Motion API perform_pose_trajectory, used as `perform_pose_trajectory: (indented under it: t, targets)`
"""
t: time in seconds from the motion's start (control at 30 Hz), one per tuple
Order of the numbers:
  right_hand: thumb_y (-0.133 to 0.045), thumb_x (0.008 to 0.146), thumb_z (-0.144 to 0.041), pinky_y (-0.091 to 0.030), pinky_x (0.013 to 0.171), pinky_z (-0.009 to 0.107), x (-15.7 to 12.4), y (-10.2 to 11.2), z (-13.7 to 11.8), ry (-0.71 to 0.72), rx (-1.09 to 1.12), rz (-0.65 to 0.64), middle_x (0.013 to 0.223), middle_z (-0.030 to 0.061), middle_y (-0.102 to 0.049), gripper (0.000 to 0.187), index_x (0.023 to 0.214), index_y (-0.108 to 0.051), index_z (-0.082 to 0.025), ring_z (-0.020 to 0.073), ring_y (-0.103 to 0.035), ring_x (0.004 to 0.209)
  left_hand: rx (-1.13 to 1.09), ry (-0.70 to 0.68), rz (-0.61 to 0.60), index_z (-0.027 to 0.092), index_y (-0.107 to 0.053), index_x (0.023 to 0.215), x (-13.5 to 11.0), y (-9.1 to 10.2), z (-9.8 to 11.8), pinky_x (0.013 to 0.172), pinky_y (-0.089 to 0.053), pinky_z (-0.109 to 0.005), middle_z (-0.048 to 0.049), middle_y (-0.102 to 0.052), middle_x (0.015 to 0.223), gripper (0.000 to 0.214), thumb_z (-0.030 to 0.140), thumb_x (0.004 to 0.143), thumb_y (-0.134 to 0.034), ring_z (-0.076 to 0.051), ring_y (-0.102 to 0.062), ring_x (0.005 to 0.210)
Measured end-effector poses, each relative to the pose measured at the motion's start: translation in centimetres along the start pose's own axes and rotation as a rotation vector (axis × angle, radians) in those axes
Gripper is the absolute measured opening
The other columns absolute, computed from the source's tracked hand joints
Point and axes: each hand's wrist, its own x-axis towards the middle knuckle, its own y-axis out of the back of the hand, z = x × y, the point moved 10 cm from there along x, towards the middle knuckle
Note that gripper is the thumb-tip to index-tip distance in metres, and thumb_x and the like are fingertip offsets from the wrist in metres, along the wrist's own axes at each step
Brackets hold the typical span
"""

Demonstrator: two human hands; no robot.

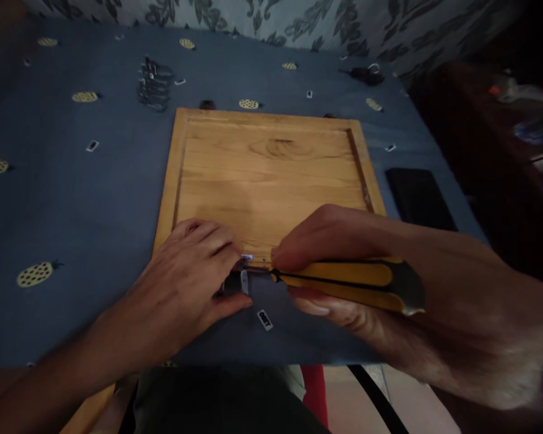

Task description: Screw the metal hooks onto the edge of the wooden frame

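A framed wooden panel (253,175), like a cabinet door, lies flat on the blue cloth. At its near edge my left hand (194,265) is closed around a small shiny metal hinge (244,280), partly hidden by the fingers. My right hand (344,235) grips a yellow and black screwdriver (344,280) held nearly level, its tip pointing left at the hinge. The exact contact of the tip is hard to make out. My left thumb sits below the panel's edge, the other fingers on top.
Several metal hinges (154,84) lie together at the back left. A key with a dark fob (366,73) is at the back right, and a flat black object (420,198) rests right of the panel. Small dark pieces (207,105) touch or sit near the panel's far edge.
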Motion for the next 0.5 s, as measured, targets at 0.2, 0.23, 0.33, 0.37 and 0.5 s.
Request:
perform_pose_trajectory:
  t: [0.2, 0.23, 0.33, 0.37, 0.5]
  targets:
    - [-0.074, 0.090, -0.017, -0.059, 0.063, 0.020, 0.8, 0.1, -0.3, -0.011, 0.017, -0.011, 0.089, 0.0002, -0.074, 0.018, 0.106, -0.072, -0.025, 0.0154, -0.074, 0.076, 0.008, -0.018, 0.019, 0.017, -0.065, 0.098, -0.1, 0.1, 0.1, 0.092, -0.044, -0.044, -0.0054, -0.067, 0.101, 0.015, 0.028, 0.092, -0.074, -0.027, -0.060, 0.101]
    - [-0.074, 0.091, -0.020, -0.059, 0.063, 0.020, 0.8, 0.2, -0.3, -0.016, 0.003, 0.003, 0.089, 0.0006, -0.074, 0.015, 0.104, -0.072, -0.025, 0.0156, -0.074, 0.077, 0.010, -0.021, 0.016, 0.017, -0.065, 0.098, -0.1, 0.0, 0.1, 0.092, -0.044, -0.045, -0.0055, -0.067, 0.101, 0.017, 0.029, 0.091, -0.075, -0.027, -0.060, 0.101]
    - [-0.072, 0.095, -0.024, -0.057, 0.061, 0.018, 0.7, 0.3, -0.5, -0.013, -0.060, 0.042, 0.088, 0.0009, -0.073, 0.006, 0.101, -0.070, -0.024, 0.0134, -0.073, 0.074, 0.014, -0.028, 0.027, 0.017, -0.065, 0.099, -0.1, 0.1, 0.1, 0.092, -0.044, -0.045, -0.0059, -0.066, 0.102, 0.020, 0.032, 0.091, -0.075, -0.028, -0.060, 0.101]
    - [-0.071, 0.096, -0.025, -0.057, 0.061, 0.017, 0.6, 0.3, -0.6, -0.009, -0.095, 0.051, 0.086, 0.0007, -0.072, 0.004, 0.099, -0.070, -0.023, 0.0126, -0.072, 0.073, 0.011, -0.034, 0.032, 0.017, -0.064, 0.099, -0.1, 0.1, 0.2, 0.091, -0.045, -0.045, -0.0059, -0.066, 0.101, 0.019, 0.032, 0.092, -0.075, -0.028, -0.060, 0.101]
    - [-0.068, 0.099, -0.026, -0.057, 0.064, 0.016, 0.8, -0.5, -1.2, 0.019, -0.183, 0.003, 0.086, 0.0005, -0.069, 0.006, 0.102, -0.067, -0.020, 0.0107, -0.070, 0.073, -0.004, -0.037, 0.035, 0.018, -0.063, 0.100, -0.2, 0.1, 0.3, 0.092, -0.045, -0.045, -0.0055, -0.065, 0.100, 0.013, 0.029, 0.095, -0.068, -0.027, -0.060, 0.100]
